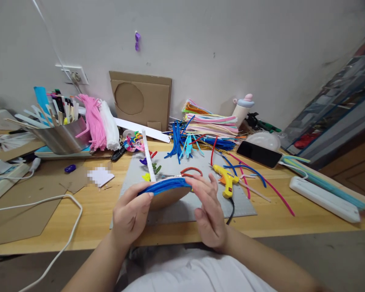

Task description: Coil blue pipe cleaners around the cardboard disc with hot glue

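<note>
Above the front of the grey mat [167,217], a round cardboard disc [170,197] is held tilted, with blue pipe cleaners [166,185] lying along its upper edge. My left hand [130,213] grips the disc's left side, thumb and fingers closed on the blue edge. At the right end of that edge, my right hand [209,211] touches with its fingertips; its fingers are stretched out and the thumb stands apart. Behind the disc rises a white fuzzy stick [148,156]. Scissors with red handles [191,171] lie partly hidden beyond it.
A yellow glue gun [228,182] lies right of my right hand, among loose pipe cleaners. Farther right are a black phone [259,154] and a white power strip [324,198]. Bundled pink pipe cleaners [94,121] and a metal container [59,136] of sticks stand back left.
</note>
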The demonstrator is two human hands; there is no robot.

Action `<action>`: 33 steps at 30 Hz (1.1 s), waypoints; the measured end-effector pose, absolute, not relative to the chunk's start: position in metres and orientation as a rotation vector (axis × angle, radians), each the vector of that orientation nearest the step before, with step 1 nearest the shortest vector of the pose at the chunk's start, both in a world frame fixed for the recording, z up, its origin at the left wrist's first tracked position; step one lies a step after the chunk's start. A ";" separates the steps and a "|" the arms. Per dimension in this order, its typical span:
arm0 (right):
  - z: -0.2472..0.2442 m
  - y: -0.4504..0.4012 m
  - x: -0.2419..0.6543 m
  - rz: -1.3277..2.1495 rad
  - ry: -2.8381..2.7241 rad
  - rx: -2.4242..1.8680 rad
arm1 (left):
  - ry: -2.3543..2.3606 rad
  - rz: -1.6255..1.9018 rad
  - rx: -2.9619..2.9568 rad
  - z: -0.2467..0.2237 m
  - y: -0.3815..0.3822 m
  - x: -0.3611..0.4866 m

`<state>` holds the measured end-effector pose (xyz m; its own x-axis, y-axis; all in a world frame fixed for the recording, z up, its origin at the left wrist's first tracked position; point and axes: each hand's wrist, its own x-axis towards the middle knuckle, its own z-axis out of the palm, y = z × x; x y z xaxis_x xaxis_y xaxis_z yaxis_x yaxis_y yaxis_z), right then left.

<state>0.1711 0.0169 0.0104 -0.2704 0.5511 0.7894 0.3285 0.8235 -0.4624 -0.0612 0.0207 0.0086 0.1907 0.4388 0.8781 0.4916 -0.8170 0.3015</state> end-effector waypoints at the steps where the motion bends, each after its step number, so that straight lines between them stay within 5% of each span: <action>1: 0.007 0.016 0.172 0.214 -1.910 -0.645 | -0.939 -1.739 -2.387 0.008 0.021 -0.062; 16: 0.019 0.008 0.162 0.161 -1.961 -0.726 | -0.942 -1.692 -2.351 0.005 0.020 -0.061; 25: 0.010 0.007 0.165 0.955 -1.405 -0.614 | -0.988 -1.708 -2.301 0.005 0.026 -0.059; 33: 0.002 0.012 0.164 1.053 -1.191 -0.527 | -1.010 -1.723 -2.274 0.000 0.027 -0.064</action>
<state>0.1644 0.0123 0.0017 0.0054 0.8722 0.4891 -0.3780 0.4546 -0.8065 -0.0640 0.0267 0.0004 0.1319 0.4346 0.8909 0.5649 -0.7715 0.2927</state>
